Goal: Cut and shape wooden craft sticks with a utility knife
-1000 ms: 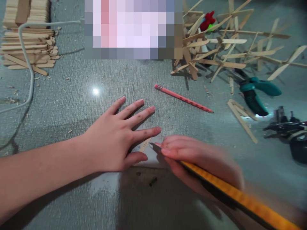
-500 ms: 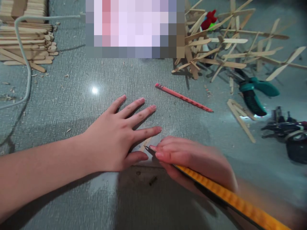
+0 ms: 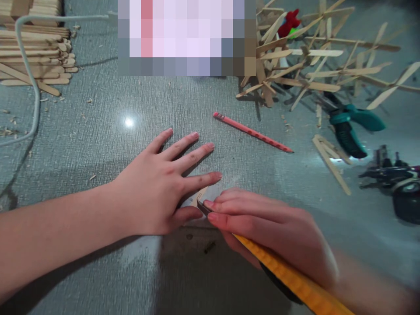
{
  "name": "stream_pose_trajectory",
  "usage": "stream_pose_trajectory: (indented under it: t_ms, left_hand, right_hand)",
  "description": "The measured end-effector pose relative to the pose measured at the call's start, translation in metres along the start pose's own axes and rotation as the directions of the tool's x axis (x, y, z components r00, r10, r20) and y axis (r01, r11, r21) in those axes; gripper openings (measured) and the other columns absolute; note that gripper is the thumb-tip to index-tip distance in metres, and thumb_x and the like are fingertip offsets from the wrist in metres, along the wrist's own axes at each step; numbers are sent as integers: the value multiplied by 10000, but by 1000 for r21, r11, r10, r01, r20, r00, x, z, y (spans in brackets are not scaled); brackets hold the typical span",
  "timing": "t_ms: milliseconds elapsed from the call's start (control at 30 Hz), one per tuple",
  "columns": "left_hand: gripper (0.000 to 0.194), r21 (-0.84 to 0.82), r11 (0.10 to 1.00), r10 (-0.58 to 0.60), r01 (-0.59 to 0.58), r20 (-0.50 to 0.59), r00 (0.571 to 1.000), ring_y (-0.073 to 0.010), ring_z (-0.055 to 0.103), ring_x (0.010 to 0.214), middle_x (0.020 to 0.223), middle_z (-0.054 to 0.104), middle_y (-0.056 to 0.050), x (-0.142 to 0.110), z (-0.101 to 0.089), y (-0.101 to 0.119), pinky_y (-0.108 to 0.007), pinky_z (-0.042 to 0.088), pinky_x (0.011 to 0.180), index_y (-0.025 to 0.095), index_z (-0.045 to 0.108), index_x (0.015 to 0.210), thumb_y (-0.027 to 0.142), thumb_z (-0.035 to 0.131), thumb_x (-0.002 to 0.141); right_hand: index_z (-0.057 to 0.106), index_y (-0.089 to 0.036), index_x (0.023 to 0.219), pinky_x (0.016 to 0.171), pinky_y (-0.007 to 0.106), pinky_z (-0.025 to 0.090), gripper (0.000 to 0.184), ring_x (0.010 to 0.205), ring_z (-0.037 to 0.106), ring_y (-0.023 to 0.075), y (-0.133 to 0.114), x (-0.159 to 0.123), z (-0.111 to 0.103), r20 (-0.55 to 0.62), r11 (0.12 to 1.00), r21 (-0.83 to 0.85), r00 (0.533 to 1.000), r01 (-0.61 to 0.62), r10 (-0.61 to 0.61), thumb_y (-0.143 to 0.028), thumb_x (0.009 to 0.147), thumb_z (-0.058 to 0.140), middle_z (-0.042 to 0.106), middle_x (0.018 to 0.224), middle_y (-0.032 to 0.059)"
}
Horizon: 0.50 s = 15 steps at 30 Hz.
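Note:
My left hand (image 3: 157, 188) lies flat on the grey textured table (image 3: 98, 144), fingers spread, pressing down a small wooden craft stick (image 3: 199, 197) that shows only between the thumb and forefinger. My right hand (image 3: 269, 227) is closed around a yellow utility knife (image 3: 295, 284). Its dark blade tip (image 3: 202, 207) rests on the stick just beside my left thumb. Most of the stick is hidden under my left hand.
A red pencil (image 3: 251, 132) lies beyond my hands. Teal-handled pliers (image 3: 351, 129), a tangle of glued craft sticks (image 3: 311, 61) and a dark tool (image 3: 393, 179) sit at the right. Stacked craft sticks (image 3: 33, 57) and a white cable (image 3: 33, 87) are at the far left. Wood chips are scattered about.
My right hand has drawn the knife leftward, so the blade tip now sits closer to my left thumb on the stick. My left hand has stayed in place.

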<state>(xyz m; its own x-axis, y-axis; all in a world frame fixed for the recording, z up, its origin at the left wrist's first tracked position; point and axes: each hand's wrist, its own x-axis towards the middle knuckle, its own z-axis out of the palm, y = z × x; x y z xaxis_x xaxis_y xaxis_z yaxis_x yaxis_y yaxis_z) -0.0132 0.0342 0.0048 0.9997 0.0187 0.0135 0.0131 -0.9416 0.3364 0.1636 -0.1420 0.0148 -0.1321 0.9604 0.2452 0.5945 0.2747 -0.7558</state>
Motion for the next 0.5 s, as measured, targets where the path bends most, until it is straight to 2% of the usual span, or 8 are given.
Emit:
stream_pose_trajectory:
  t_ms: [167,300,500]
  left_hand:
    - [614,-21,999,-27,27,12,1000,-405,296,1623,1730,385,-91,1,-2,3,-730,214,1286,359,537,1550,591,605,986]
    - [605,-15,999,-39,39,16,999,-406,307,1617,1729,392,-69,0,-2,4,-714,200,1297,353,535,1550,596,589,999]
    - [652,-2,1000,-24,24,10,1000,-404,298,1621,1743,365,-51,-1,0,2,-716,201,1300,376,513,1564,601,647,966]
  right_hand:
    - [722,-267,1048,808,315,663,152,814,759,173,0,-1,-1,-7,1000,4,1000,-27,27,-136,984,677,781,885,-7]
    - [724,-273,1047,821,314,673,135,862,775,186,0,-2,-2,13,1000,-20,1000,-22,22,-164,1008,654,793,902,-1]
    - [712,-268,1048,863,312,685,139,894,793,188,1,-1,-5,16,1000,-26,1000,-2,2,-147,987,679,796,929,9]
